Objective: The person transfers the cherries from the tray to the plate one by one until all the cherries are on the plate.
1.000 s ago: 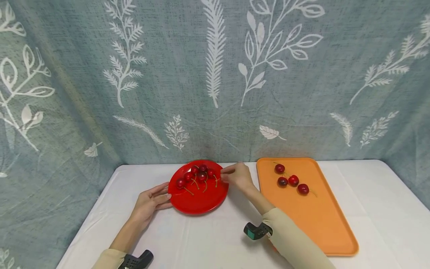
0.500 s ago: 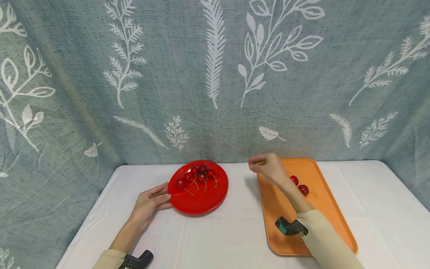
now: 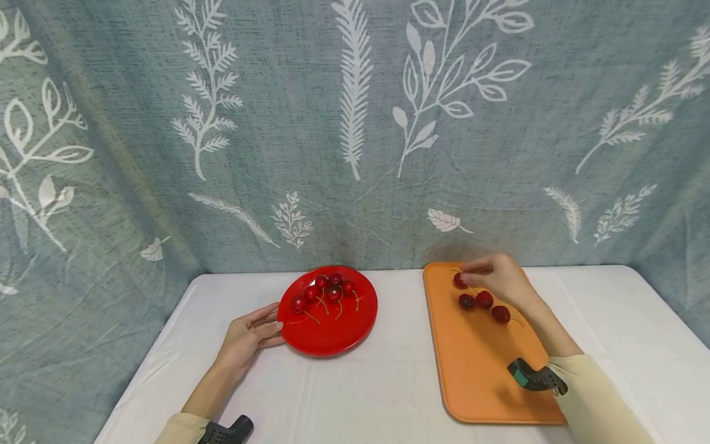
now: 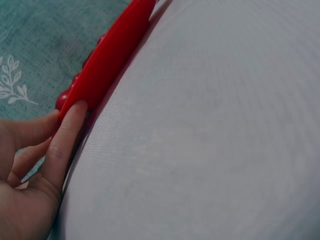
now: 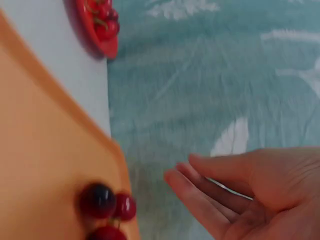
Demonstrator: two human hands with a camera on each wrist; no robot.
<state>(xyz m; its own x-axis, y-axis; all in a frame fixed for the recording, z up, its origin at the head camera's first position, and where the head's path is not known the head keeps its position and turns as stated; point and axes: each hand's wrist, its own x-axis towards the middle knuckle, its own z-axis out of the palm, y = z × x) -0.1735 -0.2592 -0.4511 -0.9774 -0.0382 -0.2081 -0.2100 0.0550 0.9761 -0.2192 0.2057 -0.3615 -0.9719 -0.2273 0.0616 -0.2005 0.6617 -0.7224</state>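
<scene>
My left hand [image 3: 244, 338] grips the left rim of a red plate [image 3: 327, 338]. In the left wrist view, the thumb and fingers of that hand [image 4: 50, 160] lie on either side of the rim of the plate [image 4: 107, 62]. Several red cherries [image 3: 333, 292] with green stems sit on its far half. Over the far end of an orange tray [image 3: 471, 376] hovers my right hand [image 3: 498, 277], holding nothing. Its fingertips overlap a cherry [image 3: 458, 281]; other cherries [image 3: 501, 314] lie close by. The right wrist view shows a gap between thumb and fingers [image 5: 195, 195].
A white cloth [image 3: 383, 382] covers the table and shows between plate and tray. Just behind the table's far edge hangs a grey-green curtain [image 3: 310, 154] with white leaf patterns. It also rises along the left side.
My right hand has moved rightward from the plate's right rim to above the cherries on the orange tray. The left hand and the plate stay where they were.
</scene>
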